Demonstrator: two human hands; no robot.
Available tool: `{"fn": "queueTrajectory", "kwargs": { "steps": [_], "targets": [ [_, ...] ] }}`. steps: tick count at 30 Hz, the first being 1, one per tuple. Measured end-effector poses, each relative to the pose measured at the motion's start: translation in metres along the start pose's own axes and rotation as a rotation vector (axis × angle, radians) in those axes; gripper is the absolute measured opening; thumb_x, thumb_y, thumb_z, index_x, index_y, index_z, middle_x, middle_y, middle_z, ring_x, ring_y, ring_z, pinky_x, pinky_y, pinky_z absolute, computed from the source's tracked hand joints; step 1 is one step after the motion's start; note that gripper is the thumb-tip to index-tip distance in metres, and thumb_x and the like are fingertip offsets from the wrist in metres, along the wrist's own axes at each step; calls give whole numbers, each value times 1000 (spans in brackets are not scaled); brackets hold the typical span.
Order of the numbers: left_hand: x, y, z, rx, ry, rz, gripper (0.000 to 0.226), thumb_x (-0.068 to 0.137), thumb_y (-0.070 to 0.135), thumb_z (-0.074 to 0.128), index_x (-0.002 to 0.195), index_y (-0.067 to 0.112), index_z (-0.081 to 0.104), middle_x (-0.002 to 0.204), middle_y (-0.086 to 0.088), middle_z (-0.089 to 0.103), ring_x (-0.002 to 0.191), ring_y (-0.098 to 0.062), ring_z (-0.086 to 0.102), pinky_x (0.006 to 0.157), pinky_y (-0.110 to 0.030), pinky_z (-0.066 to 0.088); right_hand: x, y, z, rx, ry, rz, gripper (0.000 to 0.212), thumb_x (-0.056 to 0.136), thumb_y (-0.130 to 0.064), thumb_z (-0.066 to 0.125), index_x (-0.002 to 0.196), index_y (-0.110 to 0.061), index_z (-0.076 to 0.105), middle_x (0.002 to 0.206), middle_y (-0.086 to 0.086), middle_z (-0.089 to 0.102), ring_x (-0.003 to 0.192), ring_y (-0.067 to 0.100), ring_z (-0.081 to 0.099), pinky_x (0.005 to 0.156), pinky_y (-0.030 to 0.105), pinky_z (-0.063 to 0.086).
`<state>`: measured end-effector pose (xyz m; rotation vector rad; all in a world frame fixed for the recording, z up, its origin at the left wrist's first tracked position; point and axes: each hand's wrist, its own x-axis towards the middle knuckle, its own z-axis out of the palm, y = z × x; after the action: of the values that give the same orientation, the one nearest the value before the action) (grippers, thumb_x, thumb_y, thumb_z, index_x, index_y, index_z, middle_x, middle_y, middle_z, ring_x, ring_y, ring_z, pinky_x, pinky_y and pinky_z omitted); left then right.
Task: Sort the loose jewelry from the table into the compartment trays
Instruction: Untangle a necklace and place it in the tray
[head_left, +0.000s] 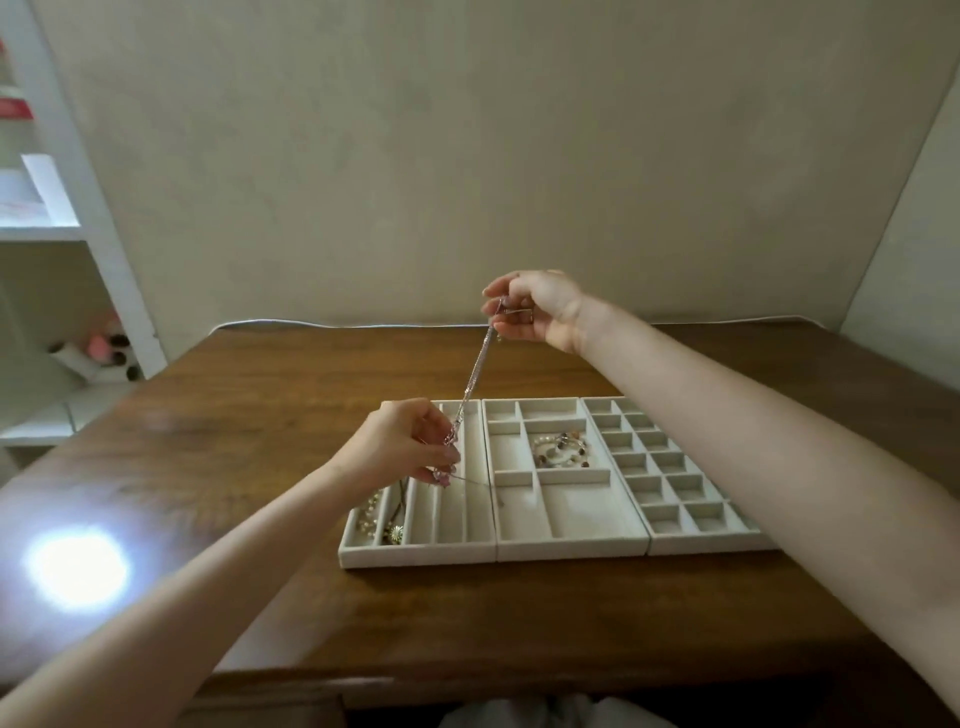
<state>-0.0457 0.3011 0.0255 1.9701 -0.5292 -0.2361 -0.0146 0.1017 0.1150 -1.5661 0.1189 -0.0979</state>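
Observation:
A sparkly silver chain bracelet (475, 370) is stretched taut in the air between both hands. My right hand (540, 309) pinches its upper end above the far edge of the trays. My left hand (402, 447) pinches its lower end over the left tray (415, 553), which has long narrow slots. A thin chain tail (475, 480) trails from my left fingers toward the middle tray (571, 548). Beaded bracelets (563, 449) lie in a middle-tray compartment. Pearl and gold pieces (382, 522) lie in the left tray's leftmost slots.
A right tray (701, 540) of small square compartments is partly hidden by my right forearm. All three trays sit side by side on a brown wooden table (260, 467). A bright light glare (78, 566) marks the table's left. White shelves (62, 234) stand at far left.

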Motion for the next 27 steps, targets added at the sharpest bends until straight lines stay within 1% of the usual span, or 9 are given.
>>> {"fn": "queueTrajectory", "kwargs": {
  "steps": [3,7,9,11,14,18,19,23,27],
  "targets": [
    [-7,-2,0,22,11,-27,22,75,-7,71,91,0,57,78,-16,66,64,-28,68,66,-39,59,4,9,11,56,-1,39,30,86,12,32,76,-1,57,76,17,59,63,22,59,48,23,55],
    [-11,2,-6,42,12,-54,22,77,-6,70,92,2,56,77,-15,66,61,-24,68,62,-33,59,8,14,21,157,-55,62,24,85,13,36,79,2,57,78,19,59,65,24,60,54,27,58],
    [-10,8,-12,34,30,-53,21,77,-6,70,92,2,57,74,-12,67,59,-22,68,59,-29,58,10,14,23,194,-86,32,23,86,14,39,82,3,59,76,18,59,66,23,61,59,28,59],
    [-10,15,-19,14,64,-39,20,77,-7,70,91,2,58,73,-11,66,57,-19,67,55,-24,56,13,14,24,198,-76,-22,23,86,16,43,83,2,61,76,17,61,63,22,65,62,29,60],
    [-9,24,-26,-20,85,-22,21,77,-7,70,91,3,58,76,-12,66,58,-20,68,54,-23,54,17,13,23,166,-28,-79,23,87,17,46,84,2,63,76,17,64,58,20,67,59,28,59],
    [-9,25,-18,-10,45,-30,24,77,-5,70,96,3,56,78,-13,66,61,-21,68,59,-28,57,17,14,21,92,-5,-109,21,88,15,48,83,1,63,77,17,65,62,20,67,58,25,58],
    [-9,24,-15,-2,33,-38,25,77,-5,70,96,3,56,78,-13,66,62,-21,69,60,-28,58,16,15,20,85,-7,-113,21,88,15,48,84,1,63,77,16,65,63,20,66,58,25,58],
    [-6,22,-9,26,17,-70,25,78,-4,70,96,4,55,79,-13,65,61,-20,68,55,-23,55,16,17,21,68,-25,-135,20,88,16,48,86,2,62,77,17,63,64,21,65,60,26,59],
    [-8,22,-4,100,-23,-99,25,76,-2,71,92,8,54,81,-11,64,59,-18,67,58,-25,56,15,20,20,-38,-74,-107,19,88,15,47,87,2,61,78,17,63,64,22,64,59,26,59]
  ]
}}
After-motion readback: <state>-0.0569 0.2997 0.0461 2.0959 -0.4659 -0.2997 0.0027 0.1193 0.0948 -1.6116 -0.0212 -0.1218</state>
